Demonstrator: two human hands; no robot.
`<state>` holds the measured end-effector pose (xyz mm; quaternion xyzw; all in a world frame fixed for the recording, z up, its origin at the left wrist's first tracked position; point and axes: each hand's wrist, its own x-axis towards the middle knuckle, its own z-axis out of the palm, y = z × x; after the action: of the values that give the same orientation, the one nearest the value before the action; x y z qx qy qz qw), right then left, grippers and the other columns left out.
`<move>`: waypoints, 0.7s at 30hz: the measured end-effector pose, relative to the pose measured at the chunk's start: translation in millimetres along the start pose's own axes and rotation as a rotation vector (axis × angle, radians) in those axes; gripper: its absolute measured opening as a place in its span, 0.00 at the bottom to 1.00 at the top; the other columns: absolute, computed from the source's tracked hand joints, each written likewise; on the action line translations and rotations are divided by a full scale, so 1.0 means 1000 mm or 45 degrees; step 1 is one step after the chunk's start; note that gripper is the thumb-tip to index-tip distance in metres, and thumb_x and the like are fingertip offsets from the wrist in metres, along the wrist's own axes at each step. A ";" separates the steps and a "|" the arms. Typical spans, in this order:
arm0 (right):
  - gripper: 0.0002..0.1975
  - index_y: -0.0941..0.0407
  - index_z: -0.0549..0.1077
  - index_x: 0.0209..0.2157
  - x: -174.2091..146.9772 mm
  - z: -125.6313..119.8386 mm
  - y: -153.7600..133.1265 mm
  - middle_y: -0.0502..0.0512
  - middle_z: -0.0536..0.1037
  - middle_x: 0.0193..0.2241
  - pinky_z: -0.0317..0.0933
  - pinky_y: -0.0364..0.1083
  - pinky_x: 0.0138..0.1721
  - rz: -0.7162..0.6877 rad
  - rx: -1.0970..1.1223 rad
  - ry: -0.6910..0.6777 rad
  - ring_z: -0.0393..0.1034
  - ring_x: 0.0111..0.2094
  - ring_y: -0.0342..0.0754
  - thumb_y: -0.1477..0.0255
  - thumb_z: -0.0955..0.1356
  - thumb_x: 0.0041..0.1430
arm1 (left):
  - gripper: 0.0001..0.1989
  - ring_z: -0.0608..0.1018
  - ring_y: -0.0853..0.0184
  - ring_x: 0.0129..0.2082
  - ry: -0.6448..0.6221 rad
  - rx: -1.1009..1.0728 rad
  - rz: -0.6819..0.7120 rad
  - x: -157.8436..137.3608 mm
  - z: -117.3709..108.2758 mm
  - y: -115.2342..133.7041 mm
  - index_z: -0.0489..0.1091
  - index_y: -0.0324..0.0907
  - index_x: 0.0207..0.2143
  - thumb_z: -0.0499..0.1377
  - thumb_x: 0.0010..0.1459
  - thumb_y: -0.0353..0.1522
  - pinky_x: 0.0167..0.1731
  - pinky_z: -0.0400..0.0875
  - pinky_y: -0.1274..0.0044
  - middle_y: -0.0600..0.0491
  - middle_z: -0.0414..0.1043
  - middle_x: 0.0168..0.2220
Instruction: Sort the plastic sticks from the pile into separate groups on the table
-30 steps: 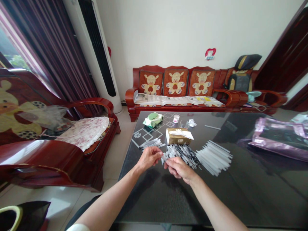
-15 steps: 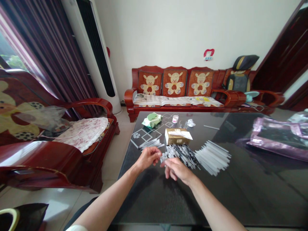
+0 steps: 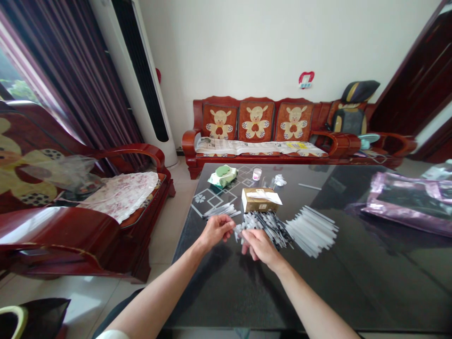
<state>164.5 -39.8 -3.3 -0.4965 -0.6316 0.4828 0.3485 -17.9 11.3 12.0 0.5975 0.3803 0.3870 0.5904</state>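
Observation:
Over the near part of the dark table my left hand (image 3: 219, 230) is closed, thumb against the curled fingers; what it pinches is too small to name. My right hand (image 3: 259, 245) faces it a short way off, thumb and forefinger brought together in a pinch whose contents I cannot make out. Just beyond both hands lies a pile of black and whitish thin sticks with pale ends (image 3: 271, 227). To its right, whitish translucent tubes (image 3: 312, 230) are laid side by side. A smaller bunch of similar sticks (image 3: 223, 210) rests behind my left hand.
A gold tissue box (image 3: 259, 203) stands behind the pile on the dark table (image 3: 353, 292). Farther back are a green wipes pack (image 3: 223, 176), a small white cup (image 3: 257, 174), crumpled tissue (image 3: 280, 180) and one loose stick (image 3: 310, 187). A purple-edged clear bag (image 3: 406, 207) lies at right.
The fingers of my right hand have drawn in from a looser spread to a pinch. My left hand has shifted very slightly left.

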 end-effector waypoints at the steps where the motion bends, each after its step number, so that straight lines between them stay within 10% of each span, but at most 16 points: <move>1: 0.23 0.58 0.71 0.33 0.000 -0.001 0.002 0.52 0.74 0.18 0.41 0.41 0.13 0.056 0.083 -0.061 0.53 0.10 0.39 0.54 0.57 0.63 | 0.16 0.69 0.74 0.16 -0.027 0.006 0.009 0.000 0.000 0.001 0.69 0.36 0.28 0.63 0.52 0.42 0.15 0.63 0.82 0.54 0.67 0.20; 5: 0.20 0.58 0.72 0.30 0.000 -0.003 0.002 0.48 0.68 0.12 0.42 0.40 0.15 0.061 0.121 -0.116 0.50 0.11 0.38 0.57 0.60 0.62 | 0.17 0.68 0.74 0.16 -0.060 0.013 -0.001 0.000 -0.002 0.003 0.69 0.36 0.28 0.63 0.51 0.42 0.14 0.63 0.82 0.54 0.67 0.20; 13: 0.16 0.54 0.70 0.20 -0.005 0.004 -0.013 0.51 0.70 0.17 0.49 0.45 0.26 -0.294 -0.614 0.331 0.61 0.21 0.44 0.64 0.64 0.60 | 0.13 0.65 0.75 0.13 0.089 -0.005 -0.094 0.002 0.000 -0.004 0.68 0.36 0.26 0.62 0.51 0.39 0.11 0.59 0.83 0.54 0.66 0.18; 21: 0.21 0.56 0.72 0.32 0.000 -0.002 0.001 0.51 0.73 0.16 0.44 0.41 0.15 0.038 0.018 -0.072 0.53 0.11 0.40 0.57 0.57 0.64 | 0.17 0.69 0.74 0.17 -0.040 0.020 0.017 0.001 0.000 0.001 0.69 0.36 0.28 0.63 0.51 0.43 0.15 0.64 0.82 0.54 0.67 0.21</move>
<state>166.4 -38.9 -3.5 -0.4896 -0.6305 0.5059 0.3269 -17.4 12.1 13.5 0.6105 0.3700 0.3787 0.5890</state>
